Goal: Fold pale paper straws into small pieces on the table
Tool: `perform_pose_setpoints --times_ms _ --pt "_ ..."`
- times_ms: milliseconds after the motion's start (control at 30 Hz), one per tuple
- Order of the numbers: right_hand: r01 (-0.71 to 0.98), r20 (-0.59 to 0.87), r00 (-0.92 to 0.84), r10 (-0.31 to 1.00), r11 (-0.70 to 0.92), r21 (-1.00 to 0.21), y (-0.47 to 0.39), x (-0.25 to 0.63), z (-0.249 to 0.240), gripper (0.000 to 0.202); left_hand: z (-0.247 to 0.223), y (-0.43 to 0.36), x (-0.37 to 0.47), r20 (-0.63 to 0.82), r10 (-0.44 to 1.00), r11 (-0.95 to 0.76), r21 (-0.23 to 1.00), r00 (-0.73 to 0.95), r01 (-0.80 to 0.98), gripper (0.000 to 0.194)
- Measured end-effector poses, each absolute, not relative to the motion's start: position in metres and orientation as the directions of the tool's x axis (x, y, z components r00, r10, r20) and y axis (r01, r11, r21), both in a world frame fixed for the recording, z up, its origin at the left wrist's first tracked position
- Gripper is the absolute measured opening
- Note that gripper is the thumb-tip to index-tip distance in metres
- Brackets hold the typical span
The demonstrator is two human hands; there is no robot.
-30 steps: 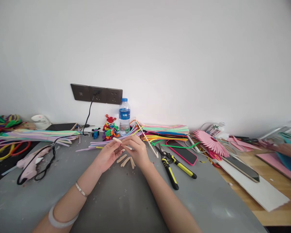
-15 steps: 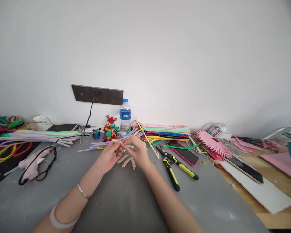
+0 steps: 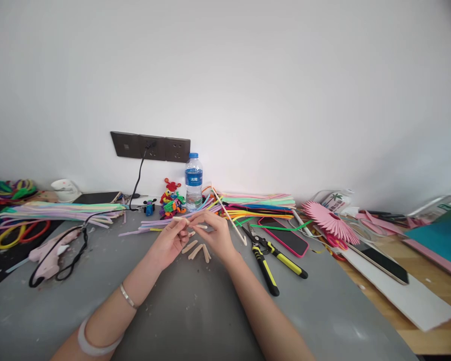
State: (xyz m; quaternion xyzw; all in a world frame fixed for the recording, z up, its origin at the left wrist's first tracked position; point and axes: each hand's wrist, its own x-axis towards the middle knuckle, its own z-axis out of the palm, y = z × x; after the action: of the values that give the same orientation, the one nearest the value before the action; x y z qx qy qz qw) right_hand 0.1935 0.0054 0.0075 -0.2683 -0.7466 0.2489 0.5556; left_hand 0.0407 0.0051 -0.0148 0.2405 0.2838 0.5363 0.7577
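Observation:
Above the grey tabletop, both of my hands meet at a short cream pipe cleaner piece [image 3: 179,219]. My left hand [image 3: 170,241] is closed, pinching it with thumb and forefinger, and one end pokes out past the fingertips. My right hand [image 3: 215,234] is closed as well, its fingertips pressed to the same piece; part of it is hidden by the fingers. Just below lie several folded cream pieces [image 3: 196,251]. A long cream pipe cleaner [image 3: 228,214] with a bent tip lies right of my right hand. Yellow-and-black pliers [image 3: 266,258] rest open beside my right forearm.
Behind stand a water bottle [image 3: 194,181] and small pipe cleaner figures [image 3: 173,200]. Bundled pipe cleaners [image 3: 261,206] lie along the wall. A corded pink glue gun [image 3: 48,258] is at left. Rightward are a pink-cased phone [image 3: 285,238], a pink paper fan [image 3: 330,223] and a teal sheet [image 3: 441,235].
The teal sheet at the far right has slid leftward over the pink one. My hands keep nearly the same pose on the cream piece.

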Motion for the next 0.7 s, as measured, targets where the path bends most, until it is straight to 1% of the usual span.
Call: perform_pose_setpoints --times_ms 67,167,367,467,567,700 --pt "0.109 0.69 -0.236 0.684 0.724 -0.681 0.005 0.194 0.008 0.009 -0.014 0.005 0.04 -0.15 0.952 0.295 0.684 0.268 -0.667 0.022" --pt "0.085 0.677 -0.234 0.698 0.708 -0.701 0.005 0.194 0.009 0.01 -0.012 0.005 0.039 -0.1 0.962 0.243 0.743 0.256 -0.624 0.021" --pt "0.071 0.651 -0.253 0.715 0.685 -0.725 0.007 0.198 0.01 0.012 -0.004 0.003 0.035 -0.038 0.977 0.133 0.874 0.208 -0.467 0.025" --pt "0.068 0.621 -0.286 0.73 0.662 -0.747 0.008 0.201 0.011 0.013 -0.003 0.003 0.033 -0.012 0.975 0.103 0.908 0.221 -0.406 0.024" --pt "0.055 0.609 -0.34 0.716 0.662 -0.747 0.009 0.206 0.012 0.013 -0.003 0.002 0.031 0.017 0.972 0.068 0.935 0.236 -0.348 0.023" --pt "0.097 0.561 -0.426 0.71 0.652 -0.752 0.013 0.212 0.01 0.013 -0.004 0.005 0.028 0.039 0.967 0.018 0.975 0.25 -0.222 0.022"
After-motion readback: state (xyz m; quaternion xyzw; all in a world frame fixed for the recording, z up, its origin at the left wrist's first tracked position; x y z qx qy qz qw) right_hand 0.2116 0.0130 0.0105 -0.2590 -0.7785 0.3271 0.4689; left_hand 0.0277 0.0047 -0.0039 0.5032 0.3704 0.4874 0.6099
